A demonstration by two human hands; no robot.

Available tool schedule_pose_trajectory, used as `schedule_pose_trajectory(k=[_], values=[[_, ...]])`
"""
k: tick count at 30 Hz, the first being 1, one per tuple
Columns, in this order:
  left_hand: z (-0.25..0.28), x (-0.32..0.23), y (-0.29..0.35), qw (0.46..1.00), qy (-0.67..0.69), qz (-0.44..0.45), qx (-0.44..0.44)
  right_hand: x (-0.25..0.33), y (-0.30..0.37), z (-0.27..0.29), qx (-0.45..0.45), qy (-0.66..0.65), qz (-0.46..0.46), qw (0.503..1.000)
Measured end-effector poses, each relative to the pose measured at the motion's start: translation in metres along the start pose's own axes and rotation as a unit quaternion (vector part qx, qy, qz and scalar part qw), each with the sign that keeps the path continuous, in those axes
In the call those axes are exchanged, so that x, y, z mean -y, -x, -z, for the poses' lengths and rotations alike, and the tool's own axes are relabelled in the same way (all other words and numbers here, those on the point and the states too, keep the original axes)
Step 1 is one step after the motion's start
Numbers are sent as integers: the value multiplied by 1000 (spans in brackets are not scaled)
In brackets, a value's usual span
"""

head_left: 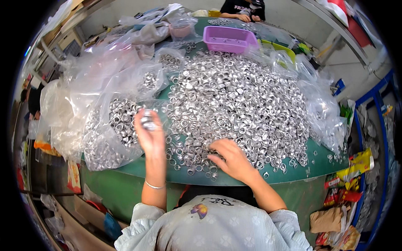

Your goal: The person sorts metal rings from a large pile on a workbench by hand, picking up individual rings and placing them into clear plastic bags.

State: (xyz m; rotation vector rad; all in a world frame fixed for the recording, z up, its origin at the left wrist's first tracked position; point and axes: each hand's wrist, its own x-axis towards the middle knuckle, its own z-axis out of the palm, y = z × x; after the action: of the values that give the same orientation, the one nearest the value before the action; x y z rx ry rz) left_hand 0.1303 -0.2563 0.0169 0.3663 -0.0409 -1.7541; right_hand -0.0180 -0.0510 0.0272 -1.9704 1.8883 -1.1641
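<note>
A broad heap of shiny silver metal rings [238, 96] covers the middle of the green table [192, 177]. My left hand [151, 136] is raised at the left of the heap, its fingers closed around a few silver rings [147, 120]; these are blurred. Just beyond it lies a clear plastic bag [96, 138] with many rings inside, its mouth facing the heap. At the heap's near edge, my right hand [230, 159] rests with thumb and fingers apart, the fingertips touching loose rings. I see no ring gripped in it.
A purple plastic basin [230, 39] and a yellow-green tray [278, 50] stand at the far side. Smaller bags of rings [169, 60] lie at the far left, and crumpled clear bags [322, 108] at the right. Another person [243, 10] works across the table. A blue rack [368, 100] stands right.
</note>
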Motion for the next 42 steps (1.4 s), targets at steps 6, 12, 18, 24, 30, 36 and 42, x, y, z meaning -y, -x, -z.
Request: schedule_pose_trajectory(k=[6, 12, 18, 24, 30, 36, 42], values=[[14, -39, -25, 950, -190, -217, -118, -14, 48, -5, 63, -47, -41, 996], [-5, -13, 3, 896, -321, -296, -80, -26, 86, 32, -44, -79, -118, 989], [-12, 49, 63, 736, -607, -169, 247, -45, 123, 79, -250, -26, -249, 935], [22, 75, 118, 469, -733, -206, 447, -57, 155, 72, -254, 103, -212, 938], [93, 53, 151, 280, -833, -217, 425, -57, 139, 61, -253, 108, -209, 938], [95, 64, 125, 248, -870, -264, 333, -55, 122, 61, -190, 112, -299, 929], [94, 57, 109, 254, -854, -267, 366, -67, 130, 40, -198, 219, -236, 926]])
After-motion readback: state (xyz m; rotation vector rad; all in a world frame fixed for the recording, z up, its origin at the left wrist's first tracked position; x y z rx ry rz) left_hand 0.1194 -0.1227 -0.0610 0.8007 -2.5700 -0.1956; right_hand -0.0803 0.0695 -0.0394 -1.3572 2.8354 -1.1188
